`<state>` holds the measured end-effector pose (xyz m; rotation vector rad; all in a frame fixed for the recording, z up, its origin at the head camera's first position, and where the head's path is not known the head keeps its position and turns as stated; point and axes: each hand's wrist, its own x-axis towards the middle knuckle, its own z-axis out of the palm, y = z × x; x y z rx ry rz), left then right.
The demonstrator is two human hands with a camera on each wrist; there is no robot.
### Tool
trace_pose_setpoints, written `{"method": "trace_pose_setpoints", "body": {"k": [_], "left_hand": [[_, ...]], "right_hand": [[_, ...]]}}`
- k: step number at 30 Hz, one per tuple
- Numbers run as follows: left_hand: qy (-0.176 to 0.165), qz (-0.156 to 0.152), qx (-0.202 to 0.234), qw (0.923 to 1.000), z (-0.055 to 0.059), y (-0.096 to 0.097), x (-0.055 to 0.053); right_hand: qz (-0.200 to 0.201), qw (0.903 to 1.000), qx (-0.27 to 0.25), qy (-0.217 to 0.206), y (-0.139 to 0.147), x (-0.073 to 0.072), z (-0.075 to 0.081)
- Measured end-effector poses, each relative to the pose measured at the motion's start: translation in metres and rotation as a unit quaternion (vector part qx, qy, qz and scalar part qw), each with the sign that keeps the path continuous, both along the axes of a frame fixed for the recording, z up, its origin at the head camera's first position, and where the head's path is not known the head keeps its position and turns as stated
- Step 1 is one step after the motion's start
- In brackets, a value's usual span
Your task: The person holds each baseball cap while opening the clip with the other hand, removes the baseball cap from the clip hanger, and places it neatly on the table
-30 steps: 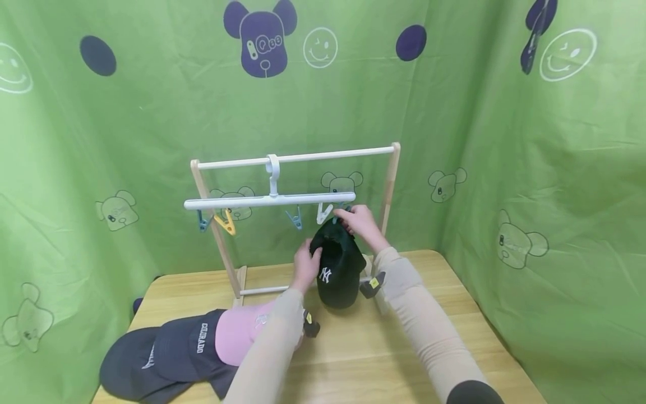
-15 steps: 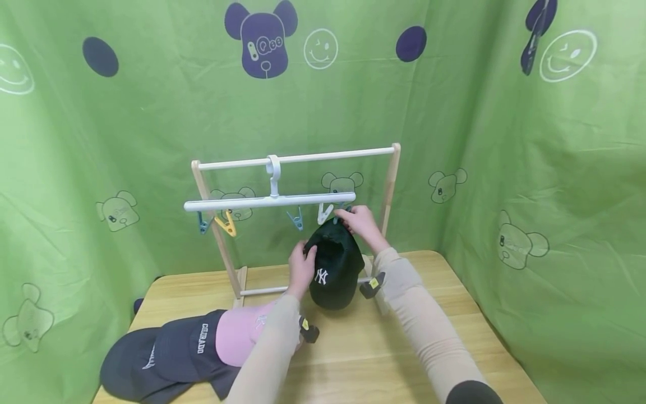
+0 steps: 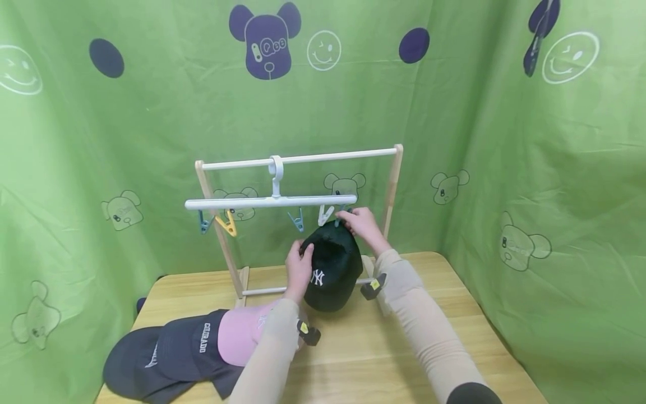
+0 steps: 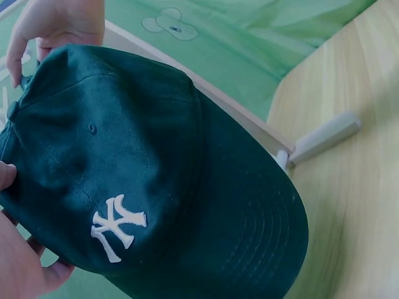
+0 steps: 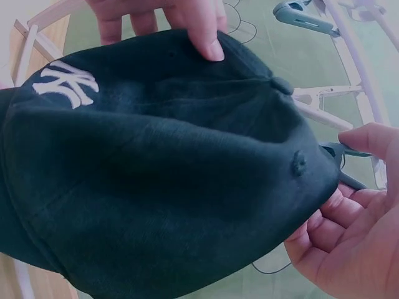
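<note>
A dark green baseball cap [image 3: 330, 269] with a white NY emblem hangs under the right end of the white hanger [image 3: 242, 202], brim down. My left hand [image 3: 299, 269] grips its left side, thumb on the near face and fingers behind, as the left wrist view of the cap [image 4: 143, 124] also shows. At the cap's top, my right hand [image 3: 364, 227] pinches the handles of a blue-grey clip [image 5: 335, 151]. The clip's tip meets the cap's rear edge; whether its jaws bite the fabric cannot be told. A white clip [image 3: 324, 215] hangs just left of it.
A wooden rack with a white rail [image 3: 338, 156] carries the hanger. Further left hang a blue clip [image 3: 298, 220], a yellow clip [image 3: 228, 223] and another blue clip [image 3: 204, 223]. Overlapping dark caps [image 3: 176, 348] and a pink cap [image 3: 239, 334] lie on the wooden table [image 3: 363, 359].
My left hand has moved a little left and turned the cap's emblem side leftward. The right hand stays at the clip, nearly still. The head view has shifted slightly.
</note>
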<state>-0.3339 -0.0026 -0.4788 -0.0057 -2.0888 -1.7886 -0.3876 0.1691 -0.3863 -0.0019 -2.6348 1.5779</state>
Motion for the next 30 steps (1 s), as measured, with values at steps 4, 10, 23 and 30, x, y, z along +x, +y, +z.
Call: {"method": "trace_pose_setpoints", "body": {"k": [4, 10, 23, 30], "left_hand": [[-0.001, 0.001, 0.001, 1.0, 0.005, 0.0, 0.002], [0.005, -0.001, 0.009, 0.9999, 0.011, 0.001, 0.005], [0.01, 0.001, 0.036, 0.9993, 0.02, 0.001, 0.009], [0.02, 0.017, 0.049, 0.9985, 0.024, 0.001, 0.014]], "right_hand": [[-0.001, 1.0, 0.004, -0.004, 0.001, 0.001, 0.001], [-0.003, 1.0, 0.0, -0.003, 0.001, 0.002, 0.002], [0.0, 0.9999, -0.015, 0.003, 0.003, 0.002, 0.001], [0.01, 0.9991, -0.038, -0.015, 0.003, 0.004, 0.002]]}}
